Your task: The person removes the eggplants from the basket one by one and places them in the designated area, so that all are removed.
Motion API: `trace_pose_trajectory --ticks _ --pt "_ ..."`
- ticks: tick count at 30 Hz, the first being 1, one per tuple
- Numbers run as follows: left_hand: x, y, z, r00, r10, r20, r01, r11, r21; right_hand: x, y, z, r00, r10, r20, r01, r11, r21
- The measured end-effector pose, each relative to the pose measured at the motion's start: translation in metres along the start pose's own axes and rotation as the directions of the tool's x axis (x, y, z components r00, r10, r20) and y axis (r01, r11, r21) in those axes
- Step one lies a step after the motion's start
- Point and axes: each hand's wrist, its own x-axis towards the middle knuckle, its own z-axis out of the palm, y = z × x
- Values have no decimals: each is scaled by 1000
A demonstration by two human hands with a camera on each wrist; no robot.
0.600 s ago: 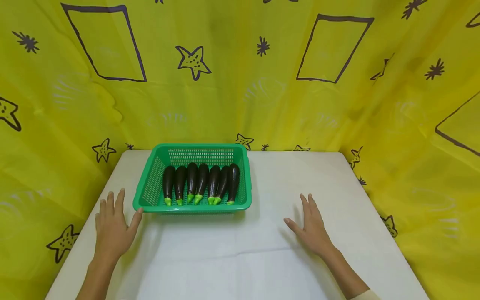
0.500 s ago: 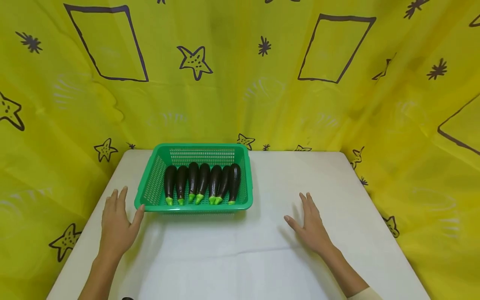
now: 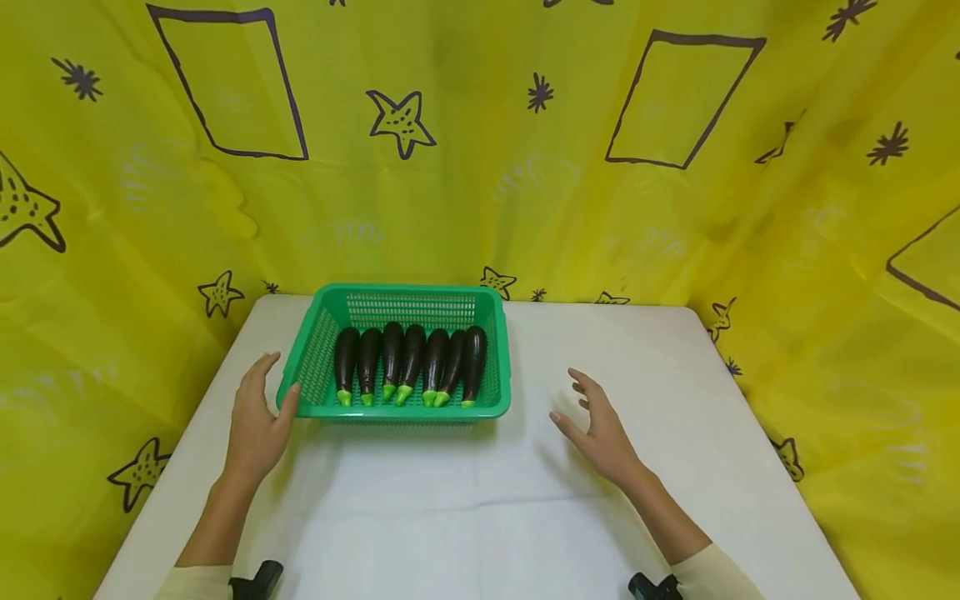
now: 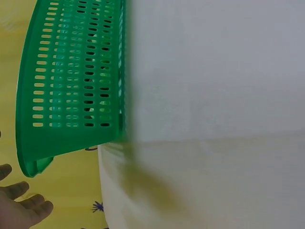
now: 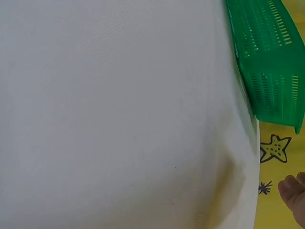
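A green plastic basket point(image 3: 420, 412) stands at the back left of the table, its slotted side showing in the left wrist view point(image 4: 76, 136). Several dark eggplants point(image 3: 412, 354) with bright green stem ends lie side by side in it. Just off the basket's front left corner is my left hand point(image 3: 258, 429), fingers spread and holding nothing; whether its thumb touches the rim I cannot tell. My right hand point(image 3: 603, 437) hovers to the right of the basket, apart from it, with relaxed fingers and nothing in them. Only fingertips of each hand show in the wrist views.
A white cloth covers the table point(image 3: 465, 533), with a crease running across it. Yellow curtains point(image 3: 465, 192) with drawn stars and frames hang behind and on both sides. Dark straps point(image 3: 258, 581) sit on both wrists, below pale sleeves.
My left hand has moved forward and right, closer to the basket's corner. My right hand has shifted slightly left and forward. The head view has turned a little; the sleeves and straps now show.
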Motion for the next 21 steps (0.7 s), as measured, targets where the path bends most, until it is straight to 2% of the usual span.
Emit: trace_pose_trajectory --ticks 6,13,21 --pt "13 4 0 1000 -14 -23 13 999 -43 17 -7 9 996 -88 -26 89 995 37" --pt "30 5 8 999 -26 37 30 994 -105 42 -19 26 985 -161 -65 167 982 86" --pt "45 9 17 997 -61 57 65 995 -70 60 -34 44 974 -209 -84 218 969 113"
